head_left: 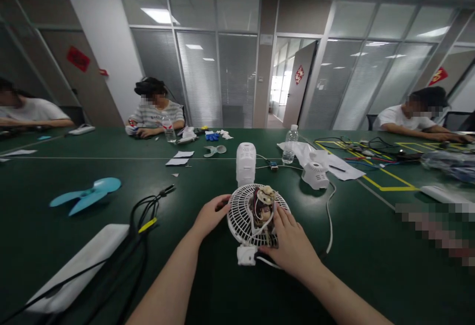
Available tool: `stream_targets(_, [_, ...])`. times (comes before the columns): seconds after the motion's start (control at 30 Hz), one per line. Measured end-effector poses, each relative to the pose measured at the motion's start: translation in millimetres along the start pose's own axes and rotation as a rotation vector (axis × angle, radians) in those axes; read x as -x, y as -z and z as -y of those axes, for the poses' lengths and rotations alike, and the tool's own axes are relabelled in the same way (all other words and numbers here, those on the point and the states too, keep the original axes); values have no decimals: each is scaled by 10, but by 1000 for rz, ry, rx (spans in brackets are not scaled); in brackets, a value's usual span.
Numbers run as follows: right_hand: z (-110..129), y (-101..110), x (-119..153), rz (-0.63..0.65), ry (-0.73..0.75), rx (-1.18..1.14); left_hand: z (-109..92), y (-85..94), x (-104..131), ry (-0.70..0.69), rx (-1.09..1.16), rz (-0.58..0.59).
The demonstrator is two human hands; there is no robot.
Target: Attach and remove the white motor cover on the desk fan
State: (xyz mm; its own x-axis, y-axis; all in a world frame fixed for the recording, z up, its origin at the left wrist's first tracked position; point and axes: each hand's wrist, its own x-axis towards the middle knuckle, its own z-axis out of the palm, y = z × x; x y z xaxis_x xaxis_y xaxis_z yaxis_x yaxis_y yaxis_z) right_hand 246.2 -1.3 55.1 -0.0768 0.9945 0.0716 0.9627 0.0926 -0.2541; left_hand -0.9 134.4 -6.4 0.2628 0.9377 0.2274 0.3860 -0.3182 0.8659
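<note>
In front of me on the green table lies a round white fan grille point(241, 216), with an exposed fan motor point(265, 206) and its wires on top. My left hand point(212, 216) grips the grille's left rim, fingers curled at the edge. On the other side, my right hand point(293, 236) is closed over the right part of the grille; its fingertips lie beside the motor and its thumb is low near the front rim. A small white block-shaped part point(247, 255) with a cable touches the grille's near edge. Just behind stands a white motor housing point(246, 162).
Blue fan blades point(87, 196), black cables point(148, 211) and a white power strip point(81, 265) lie left. Behind are a water bottle point(290, 144), a vented white part point(315, 175) and papers point(343, 166). Several people sit around the table, one person point(158, 112) across.
</note>
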Motion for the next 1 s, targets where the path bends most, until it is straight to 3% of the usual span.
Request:
stream_targets(0.13, [86, 40, -90, 21, 32, -46, 15, 3, -22, -29, -46, -43])
stream_targets(0.3, [-159, 384, -280, 174, 227, -290, 29, 11, -46, -59, -96, -92])
stream_targets(0.47, [-316, 562, -894, -161, 300, -381, -8, 34, -34, -55, -124, -74])
stream_targets(0.53, [-290, 556, -1230, -223, 311, -384, -47, 48, -15, -65, -137, -52])
stream_targets(0.77, [-90, 498, -2219, -335, 341, -399, -188, 92, 64, -125, -186, 73])
stream_targets(1.0, [-46, 325, -2515, -288, 371, -485, -236, 109, 60, -117, -177, 93])
